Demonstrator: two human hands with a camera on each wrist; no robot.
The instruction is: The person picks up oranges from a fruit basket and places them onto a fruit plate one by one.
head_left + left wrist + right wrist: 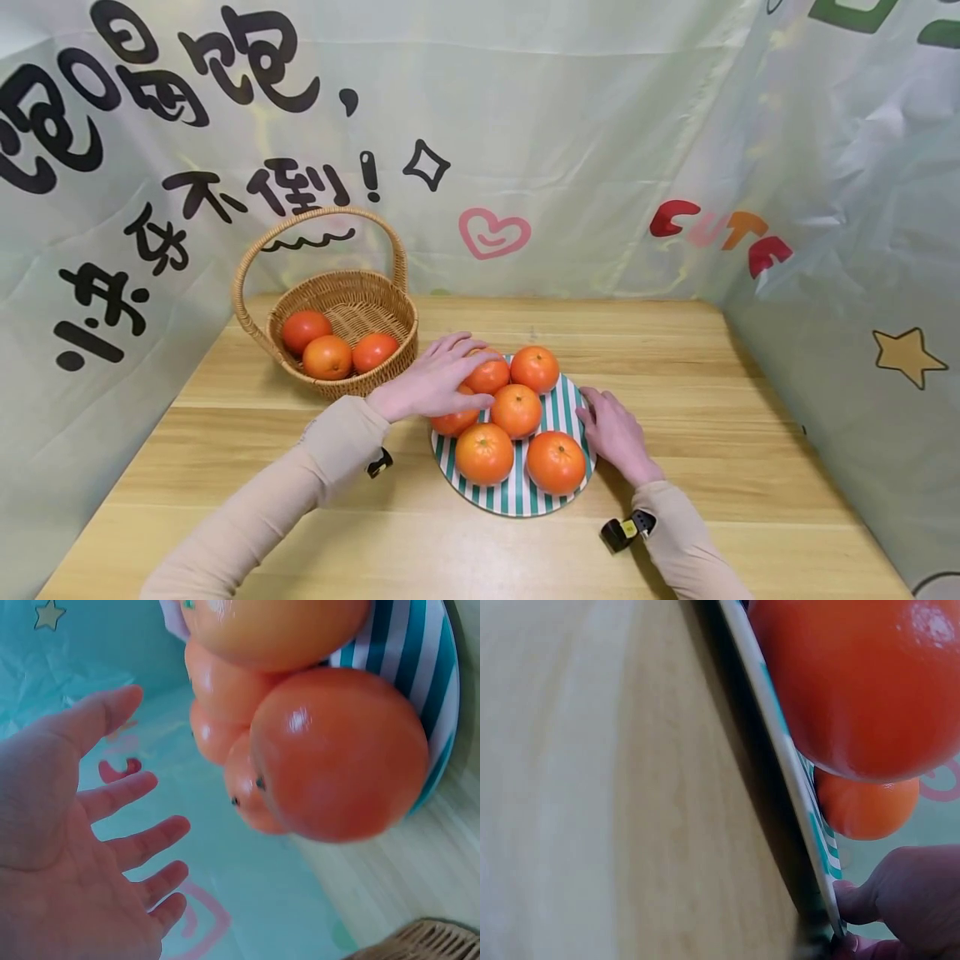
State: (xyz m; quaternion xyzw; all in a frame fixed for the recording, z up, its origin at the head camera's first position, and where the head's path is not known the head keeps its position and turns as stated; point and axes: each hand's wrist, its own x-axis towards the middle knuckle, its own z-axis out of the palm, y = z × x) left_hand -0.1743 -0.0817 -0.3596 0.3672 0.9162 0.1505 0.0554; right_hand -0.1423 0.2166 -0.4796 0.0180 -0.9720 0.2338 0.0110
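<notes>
A round plate [517, 502] with green and white stripes bears several oranges [515, 411] in the head view. My left hand [438, 379] hovers over the oranges at the plate's left side, partly covering two of them. Its fingers are spread and relaxed in the left wrist view, with a gap between the hand [97, 825] and the nearest orange [341, 757]. At the plate's right edge is my right hand [617, 433]. The right wrist view shows its thumb [855, 901] over the rim and fingers below, pinching the plate.
Left of the plate stands a wicker basket [405, 300] with a tall handle, holding three orange-red fruits [327, 357]. Both rest on a wooden table [690, 358]. Printed cloth walls [585, 167] enclose the back and sides.
</notes>
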